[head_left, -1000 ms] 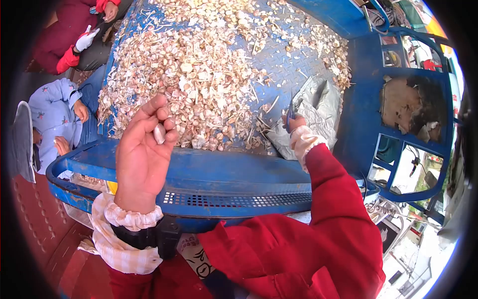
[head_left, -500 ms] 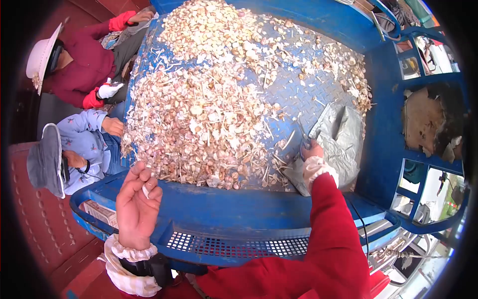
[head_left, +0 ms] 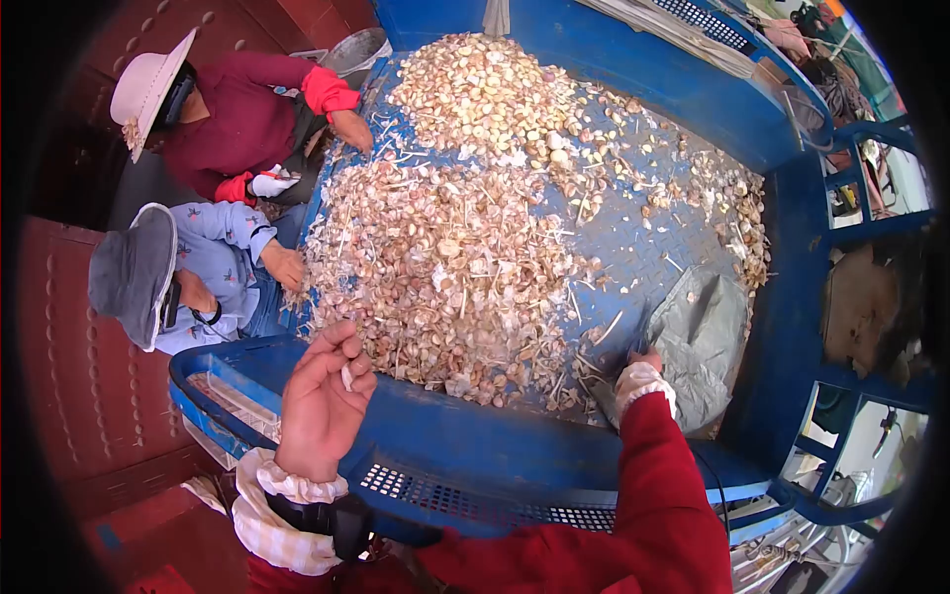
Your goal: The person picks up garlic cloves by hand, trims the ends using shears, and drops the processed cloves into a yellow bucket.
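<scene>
My left hand (head_left: pixel 327 406) is raised over the near rim of the blue truck bed, palm up. Its fingers are curled around a small pale garlic clove (head_left: pixel 347 377). My right hand (head_left: pixel 648 358) reaches down to the left edge of a grey plastic sheet or bag (head_left: pixel 698 342). The wrist and cuff hide most of its fingers, so I cannot make out whether it grips anything. Left of it spreads a broad pile of garlic cloves, skins and dry stalks (head_left: pixel 435 267) on the bed floor.
A paler heap of garlic cloves (head_left: pixel 480 89) lies at the far side. Two people sit along the left edge; one's hand (head_left: pixel 284 265) touches the pile, another's hand (head_left: pixel 351 131) is near the far heap. Blue bed walls (head_left: pixel 797 257) rise at right.
The view has shifted, moving the scene rightward and down. The scissors-like metal tool seen at my right hand no longer shows. The far person's hand has come to the bed's edge.
</scene>
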Available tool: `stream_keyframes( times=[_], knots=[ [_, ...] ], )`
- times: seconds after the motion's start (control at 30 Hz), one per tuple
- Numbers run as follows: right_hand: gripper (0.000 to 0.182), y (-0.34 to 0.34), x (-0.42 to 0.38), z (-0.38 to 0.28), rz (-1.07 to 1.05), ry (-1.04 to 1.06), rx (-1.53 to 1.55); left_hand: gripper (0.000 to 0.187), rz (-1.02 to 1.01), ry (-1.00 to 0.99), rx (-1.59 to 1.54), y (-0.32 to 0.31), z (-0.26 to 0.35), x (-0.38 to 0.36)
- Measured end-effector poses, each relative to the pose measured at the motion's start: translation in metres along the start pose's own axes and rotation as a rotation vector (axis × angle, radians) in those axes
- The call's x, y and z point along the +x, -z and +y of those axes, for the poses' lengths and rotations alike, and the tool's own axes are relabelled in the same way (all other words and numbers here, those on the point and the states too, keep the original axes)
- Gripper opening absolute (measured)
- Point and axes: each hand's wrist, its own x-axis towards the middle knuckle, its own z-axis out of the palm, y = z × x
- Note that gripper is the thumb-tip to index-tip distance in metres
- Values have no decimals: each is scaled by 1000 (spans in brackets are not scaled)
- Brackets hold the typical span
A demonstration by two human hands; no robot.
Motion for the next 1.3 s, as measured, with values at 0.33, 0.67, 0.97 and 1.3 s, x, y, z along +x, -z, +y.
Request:
stream_keyframes(
  times=[0.33,0.67,0.97,1.3],
  knots=[
    [34,1,-18,-12,160,241,231,31,-77,-2,-4,-3,3,0],
    [28,93,-43,-330,-452,567,1340,33,-173,4,-36,10,4,8],
    [17,-1,-89,-223,-570,698,547,32,-192,12,-59,5,4,4],
    [40,-67,-136,-137,-405,1177,-77,33,-143,13,-22,2,4,1]
  ],
)
